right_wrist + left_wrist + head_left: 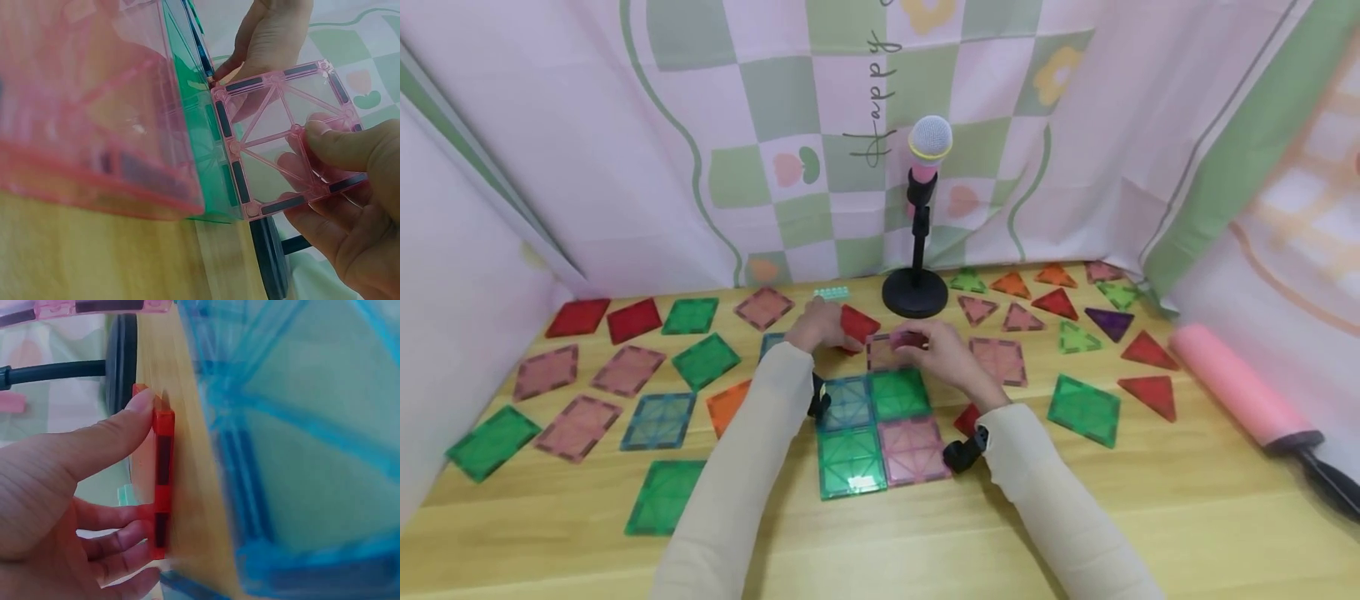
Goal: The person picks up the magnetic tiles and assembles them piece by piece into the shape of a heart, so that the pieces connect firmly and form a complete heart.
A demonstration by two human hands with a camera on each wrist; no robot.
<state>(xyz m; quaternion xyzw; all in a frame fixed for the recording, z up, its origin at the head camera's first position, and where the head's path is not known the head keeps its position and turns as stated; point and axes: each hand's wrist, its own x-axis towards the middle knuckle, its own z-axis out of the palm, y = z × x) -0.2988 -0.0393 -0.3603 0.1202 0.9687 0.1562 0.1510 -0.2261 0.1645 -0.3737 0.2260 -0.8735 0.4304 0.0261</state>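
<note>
A person's two hands work at the centre of a pale wooden tabletop. The left hand has its thumb and fingers closed round the edges of a red translucent plastic square tile, held between the block and the far edge of the surface. The right hand pinches a pink translucent plastic square tile between bent thumb and fingers, tilted up next to the block; whether they touch, I cannot tell.

That block is four square tiles joined two by two: blue at its far left corner, green far right, another green near left and pink near right.

A small teal plastic brick sits just beyond the left hand. To its right, near the far edge, a microphone with a grey head stands on a black stand with a round base.

Loose square tiles in red, pink, green, blue and orange spread toward the left edge. Triangular tiles in red, orange, green, pink and purple cluster toward the far right corner. A pink roller with a black handle lies along the right edge. A pastel checked curtain hangs behind.
</note>
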